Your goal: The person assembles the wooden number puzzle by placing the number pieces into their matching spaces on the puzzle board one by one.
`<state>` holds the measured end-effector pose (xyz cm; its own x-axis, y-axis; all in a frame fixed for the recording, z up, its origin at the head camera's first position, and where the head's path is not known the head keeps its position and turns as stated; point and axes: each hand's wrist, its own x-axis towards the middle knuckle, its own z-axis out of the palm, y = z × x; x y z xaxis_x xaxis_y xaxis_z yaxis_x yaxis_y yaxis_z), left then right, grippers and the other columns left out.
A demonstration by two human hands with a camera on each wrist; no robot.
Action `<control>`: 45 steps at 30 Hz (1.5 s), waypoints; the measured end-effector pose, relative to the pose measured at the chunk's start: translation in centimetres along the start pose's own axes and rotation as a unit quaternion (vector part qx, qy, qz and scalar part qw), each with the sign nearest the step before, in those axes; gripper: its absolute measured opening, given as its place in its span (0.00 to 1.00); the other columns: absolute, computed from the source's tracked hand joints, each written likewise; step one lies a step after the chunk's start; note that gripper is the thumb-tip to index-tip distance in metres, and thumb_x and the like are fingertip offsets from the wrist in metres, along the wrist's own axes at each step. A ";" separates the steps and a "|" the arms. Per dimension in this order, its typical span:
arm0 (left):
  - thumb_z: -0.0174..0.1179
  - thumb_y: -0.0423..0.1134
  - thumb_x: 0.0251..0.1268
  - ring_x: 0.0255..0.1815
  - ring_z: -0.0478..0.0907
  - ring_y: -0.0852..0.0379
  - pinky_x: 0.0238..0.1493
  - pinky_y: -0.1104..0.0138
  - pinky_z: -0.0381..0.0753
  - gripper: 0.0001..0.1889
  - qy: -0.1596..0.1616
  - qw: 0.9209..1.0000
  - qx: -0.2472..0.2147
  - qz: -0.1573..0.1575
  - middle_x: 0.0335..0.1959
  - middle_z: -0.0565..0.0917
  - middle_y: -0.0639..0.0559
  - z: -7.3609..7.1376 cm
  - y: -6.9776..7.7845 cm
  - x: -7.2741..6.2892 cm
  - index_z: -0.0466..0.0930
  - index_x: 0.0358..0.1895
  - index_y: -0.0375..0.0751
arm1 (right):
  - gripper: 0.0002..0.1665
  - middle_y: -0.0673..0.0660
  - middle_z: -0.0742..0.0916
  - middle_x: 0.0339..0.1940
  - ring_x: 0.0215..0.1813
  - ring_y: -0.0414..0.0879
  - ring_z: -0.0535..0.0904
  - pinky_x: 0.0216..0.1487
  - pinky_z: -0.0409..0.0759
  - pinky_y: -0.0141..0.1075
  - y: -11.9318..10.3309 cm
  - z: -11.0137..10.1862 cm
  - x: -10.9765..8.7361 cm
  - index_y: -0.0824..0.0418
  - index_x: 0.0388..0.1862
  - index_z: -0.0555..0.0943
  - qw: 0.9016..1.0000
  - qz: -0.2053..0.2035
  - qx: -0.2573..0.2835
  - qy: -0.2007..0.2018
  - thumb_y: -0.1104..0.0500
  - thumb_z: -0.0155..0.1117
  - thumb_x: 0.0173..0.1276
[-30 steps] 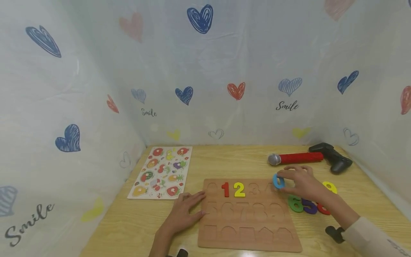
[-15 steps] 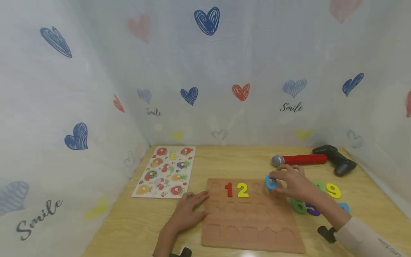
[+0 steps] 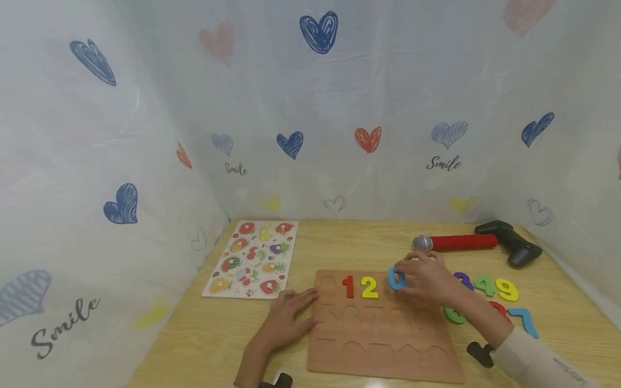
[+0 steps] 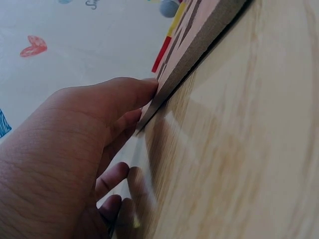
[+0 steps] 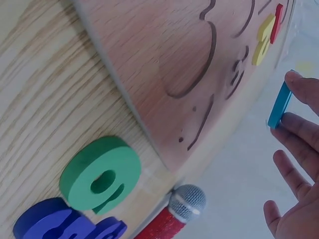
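Observation:
My right hand pinches a blue number 0 between thumb and fingertips. It holds the piece tilted above the top row of a wooden number puzzle board, just right of the yellow 2. A red 1 and that 2 sit in the top row; the other recesses I can see are bare. My left hand rests on the table at the board's left side. Its thumb and index finger touch the board's edge in the left wrist view, the other fingers loosely bent.
Right of the board lie several loose numbers: a purple 3, green 4, yellow 9, blue 7 and green 6. Behind them are a red microphone and a black game controller. A fruit puzzle lies back left.
My right hand has carried the blue 0 leftward over the top row, from the board's right edge to beside the yellow 2. The left hand stays at the board; the head view has shifted slightly.

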<state>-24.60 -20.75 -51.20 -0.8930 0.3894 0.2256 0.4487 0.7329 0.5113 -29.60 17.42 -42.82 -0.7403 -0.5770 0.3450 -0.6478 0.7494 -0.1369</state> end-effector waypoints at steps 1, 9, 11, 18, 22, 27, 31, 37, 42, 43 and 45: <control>0.58 0.61 0.68 0.66 0.60 0.48 0.60 0.43 0.61 0.29 -0.001 1.000 0.000 0.000 0.73 0.70 0.63 0.0 0.0 0.0 0.74 0.70 0.58 | 0.21 0.49 0.88 0.48 0.57 0.56 0.74 0.55 0.57 0.67 -0.1 0.1 0.1 0.54 0.49 0.88 1.000 -0.001 0.000 -0.002 0.53 0.80 0.56; 0.58 0.62 0.68 0.64 0.60 0.52 0.60 0.46 0.61 0.30 -0.002 1.000 0.005 -0.001 0.73 0.69 0.66 0.1 -0.1 0.1 0.73 0.70 0.59 | 0.22 0.50 0.88 0.48 0.57 0.55 0.74 0.56 0.57 0.66 -1.3 0.7 0.8 0.55 0.49 0.88 1.000 -0.002 0.002 -0.005 0.51 0.80 0.56; 0.58 0.61 0.68 0.64 0.61 0.52 0.60 0.46 0.61 0.30 -0.001 1.000 0.005 0.001 0.73 0.69 0.66 0.1 0.0 0.1 0.74 0.70 0.59 | 0.22 0.50 0.88 0.49 0.57 0.55 0.74 0.57 0.55 0.67 -1.7 0.7 1.0 0.55 0.49 0.88 1.000 -0.002 0.011 -0.009 0.51 0.80 0.56; 0.57 0.62 0.68 0.63 0.61 0.53 0.59 0.47 0.62 0.30 0.002 1.000 0.007 0.004 0.72 0.70 0.66 0.1 0.0 0.1 0.74 0.70 0.58 | 0.23 0.51 0.88 0.50 0.59 0.55 0.73 0.58 0.54 0.66 -2.7 1.3 1.7 0.56 0.50 0.88 0.999 -0.003 0.022 -0.030 0.51 0.79 0.56; 0.56 0.62 0.68 0.62 0.61 0.53 0.58 0.47 0.62 0.30 0.001 1.000 0.008 0.002 0.72 0.70 0.66 0.0 0.1 0.1 0.74 0.70 0.58 | 0.24 0.52 0.88 0.51 0.60 0.55 0.73 0.60 0.53 0.65 -3.1 1.7 2.2 0.57 0.52 0.87 0.999 0.004 0.025 -0.040 0.51 0.79 0.57; 0.57 0.63 0.68 0.63 0.60 0.54 0.59 0.49 0.62 0.30 -0.001 1.000 0.006 -0.001 0.73 0.68 0.67 0.0 0.0 0.1 0.73 0.71 0.60 | 0.25 0.52 0.88 0.50 0.59 0.55 0.73 0.59 0.55 0.63 -3.6 2.0 2.8 0.57 0.52 0.87 0.999 -0.004 0.017 -0.038 0.50 0.79 0.57; 0.57 0.62 0.68 0.63 0.60 0.54 0.58 0.50 0.62 0.30 -0.004 1.000 0.003 -0.003 0.73 0.68 0.67 0.0 -0.1 0.0 0.73 0.71 0.60 | 0.25 0.52 0.88 0.50 0.58 0.54 0.73 0.58 0.57 0.63 -4.0 2.4 3.2 0.57 0.51 0.87 0.999 -0.016 0.011 -0.035 0.50 0.79 0.56; 0.57 0.62 0.68 0.63 0.60 0.53 0.58 0.50 0.62 0.30 -0.006 1.000 0.006 -0.004 0.73 0.68 0.67 0.0 -0.1 0.0 0.73 0.71 0.59 | 0.26 0.52 0.88 0.51 0.59 0.54 0.73 0.58 0.57 0.63 -4.6 2.9 3.9 0.57 0.52 0.87 0.999 -0.022 0.007 -0.046 0.48 0.79 0.57; 0.57 0.61 0.68 0.63 0.61 0.53 0.58 0.49 0.62 0.30 -0.002 1.000 0.006 0.002 0.73 0.69 0.66 0.0 -0.1 0.0 0.73 0.71 0.58 | 0.25 0.51 0.88 0.50 0.58 0.53 0.73 0.58 0.57 0.63 -5.0 3.4 4.5 0.56 0.51 0.87 0.999 -0.022 0.014 -0.045 0.49 0.79 0.56; 0.57 0.61 0.69 0.63 0.61 0.53 0.57 0.49 0.62 0.30 0.000 1.000 0.006 0.004 0.73 0.69 0.66 0.0 -0.1 0.0 0.73 0.71 0.57 | 0.25 0.50 0.88 0.50 0.58 0.53 0.73 0.58 0.57 0.64 -5.1 3.5 4.6 0.56 0.51 0.87 0.999 -0.027 0.014 -0.041 0.49 0.79 0.56; 0.56 0.61 0.69 0.63 0.61 0.53 0.57 0.49 0.62 0.30 0.001 1.000 0.006 0.006 0.73 0.69 0.65 0.0 -0.1 0.0 0.73 0.71 0.57 | 0.23 0.49 0.88 0.50 0.58 0.53 0.74 0.58 0.57 0.64 -5.2 3.6 4.8 0.54 0.50 0.87 0.999 -0.035 0.020 -0.035 0.50 0.79 0.56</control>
<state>-24.61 -20.81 -51.24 -0.8877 0.3969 0.2333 0.4596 0.7351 0.4984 -30.45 9.59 -43.85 -0.7024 -0.6503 0.2892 -0.7044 0.6933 -0.1520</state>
